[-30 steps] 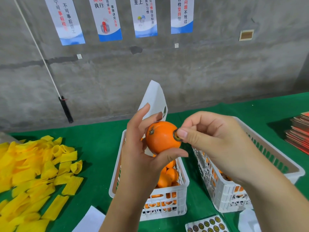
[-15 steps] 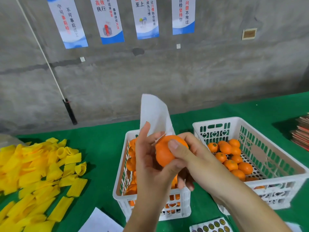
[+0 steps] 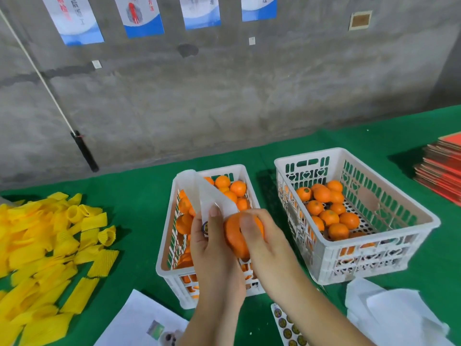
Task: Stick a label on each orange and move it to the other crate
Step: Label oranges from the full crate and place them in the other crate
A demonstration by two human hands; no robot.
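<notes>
The right hand [image 3: 264,236] grips an orange [image 3: 235,236] over the left crate [image 3: 164,260], hiding its label. The left hand [image 3: 212,248] pinches a white sheet [image 3: 207,196]. At 3 o'clock, the right crate [image 3: 374,260] is part full.

Four white-and-blue paper posters [image 3: 143,16] are hanging on the grey concrete wall [image 3: 224,96], tops cut off by the frame: the far-left one is showing red and dark Chinese characters too blurred to read, the second a red figure graphic with small red characters I can't resolve, the third one blurred dark character, and the rightmost white-and-blue poster [image 3: 259,7] is showing "过". The round dark-and-gold stickers on the white backing sheet [image 3: 289,328] at the bottom edge are carrying print too small to read, same for the one sticker on the white strip [image 3: 205,227].
</notes>
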